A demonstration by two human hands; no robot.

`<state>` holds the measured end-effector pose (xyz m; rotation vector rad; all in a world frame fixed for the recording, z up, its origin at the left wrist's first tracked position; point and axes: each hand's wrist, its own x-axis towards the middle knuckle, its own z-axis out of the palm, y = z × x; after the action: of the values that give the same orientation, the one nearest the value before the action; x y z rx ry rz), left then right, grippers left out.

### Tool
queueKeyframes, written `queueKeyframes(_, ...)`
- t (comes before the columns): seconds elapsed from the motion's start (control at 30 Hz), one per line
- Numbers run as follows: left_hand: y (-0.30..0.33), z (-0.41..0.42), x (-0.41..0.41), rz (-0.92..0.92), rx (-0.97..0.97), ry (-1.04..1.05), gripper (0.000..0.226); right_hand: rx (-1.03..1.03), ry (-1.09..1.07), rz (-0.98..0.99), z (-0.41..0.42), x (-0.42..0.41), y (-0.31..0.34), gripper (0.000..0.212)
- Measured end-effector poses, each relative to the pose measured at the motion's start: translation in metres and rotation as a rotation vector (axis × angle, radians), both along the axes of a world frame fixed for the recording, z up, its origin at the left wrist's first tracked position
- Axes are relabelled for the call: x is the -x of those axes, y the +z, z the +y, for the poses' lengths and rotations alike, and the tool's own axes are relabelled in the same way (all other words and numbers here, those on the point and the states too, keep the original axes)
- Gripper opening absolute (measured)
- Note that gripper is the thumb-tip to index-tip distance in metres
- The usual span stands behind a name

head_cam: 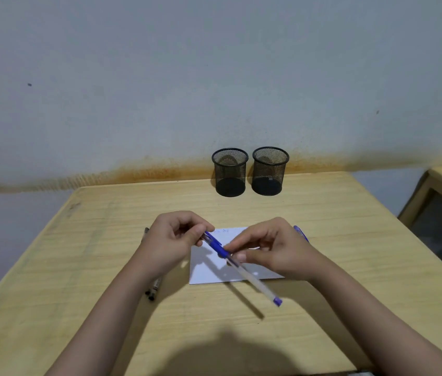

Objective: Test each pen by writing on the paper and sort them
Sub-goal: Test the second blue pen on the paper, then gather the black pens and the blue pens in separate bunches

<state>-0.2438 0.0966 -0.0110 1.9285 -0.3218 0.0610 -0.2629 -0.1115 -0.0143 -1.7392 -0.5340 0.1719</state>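
Pen (pixel 241 267) with blue cap is held over the paper (pixel 206 270) mid-desk, cap end pinched by left hand (pixel 172 241), barrel gripped by right hand (pixel 276 251). Two mesh cups (pixel 230 172) are parked at the desk's (pixel 105 267) far edge.

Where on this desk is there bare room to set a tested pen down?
Free: the strip between the paper and the two mesh cups, the desk's right side, and the near edge. Crowded: the middle, where both hands hold the blue pen, and left of the paper, where more pens lie.
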Motion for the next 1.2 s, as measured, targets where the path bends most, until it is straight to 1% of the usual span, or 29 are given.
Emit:
queueKeyframes(0.03,-0.002,-0.003,-0.001,-0.002,-0.025,-0.012,0.020,-0.005,0.029,0.072,-0.005,0.000,0.000,0.028)
queueKeyframes(0.1,-0.008,-0.013,-0.003,-0.003,-0.059,-0.011,0.019,-0.029,-0.007,0.172,-0.012,0.001,-0.003,0.016)
queueKeyframes(0.17,-0.016,-0.025,-0.003,0.000,-0.029,0.023,0.015,0.000,-0.122,0.200,-0.016,0.003,-0.009,0.008)
queueKeyframes(0.23,-0.026,-0.038,-0.002,0.025,0.043,0.045,0.009,0.067,-0.246,0.208,-0.020,0.006,-0.016,0.010)
queueKeyframes(0.27,-0.032,-0.043,0.000,0.023,0.025,0.053,0.007,0.082,-0.311,0.205,-0.024,0.007,-0.019,0.010)
queueKeyframes(0.33,-0.047,-0.051,0.004,-0.053,-0.163,0.076,0.015,0.081,-0.464,0.173,-0.036,0.009,-0.024,0.009)
queueKeyframes(0.4,-0.061,-0.053,0.009,-0.129,-0.361,0.046,0.029,0.132,-0.644,0.086,-0.054,0.010,-0.027,0.008)
queueKeyframes(0.47,-0.072,-0.053,0.011,-0.126,-0.499,0.011,0.039,0.229,-0.803,0.008,-0.070,0.008,-0.029,0.010)
queueKeyframes(0.53,-0.080,-0.053,0.011,-0.121,-0.594,-0.006,0.043,0.311,-0.894,0.014,-0.082,0.006,-0.032,0.011)
queueKeyframes(0.6,-0.085,-0.054,0.010,-0.115,-0.637,-0.022,0.044,0.367,-0.924,0.048,-0.090,0.004,-0.039,0.013)
queueKeyframes(0.67,-0.088,-0.053,0.010,-0.101,-0.642,-0.032,0.046,0.408,-0.924,0.067,-0.094,0.002,-0.047,0.014)
queueKeyframes(0.77,-0.089,-0.053,0.010,-0.103,-0.643,-0.035,0.055,0.442,-0.924,0.066,-0.097,0.000,-0.054,0.013)
queueKeyframes(0.93,-0.091,-0.053,0.010,-0.129,-0.651,-0.028,0.056,0.487,-0.930,0.063,-0.098,-0.002,-0.057,0.013)
queueKeyframes(1.07,-0.092,-0.053,0.009,-0.148,-0.648,-0.030,0.069,0.521,-0.923,0.053,-0.098,-0.003,-0.060,0.012)
queueKeyframes(1.13,-0.092,-0.053,0.009,-0.148,-0.639,-0.025,0.069,0.519,-0.925,0.057,-0.099,-0.004,-0.061,0.012)
queueKeyframes(1.2,-0.092,-0.053,0.009,-0.146,-0.639,-0.026,0.062,0.515,-0.927,0.057,-0.098,-0.004,-0.062,0.013)
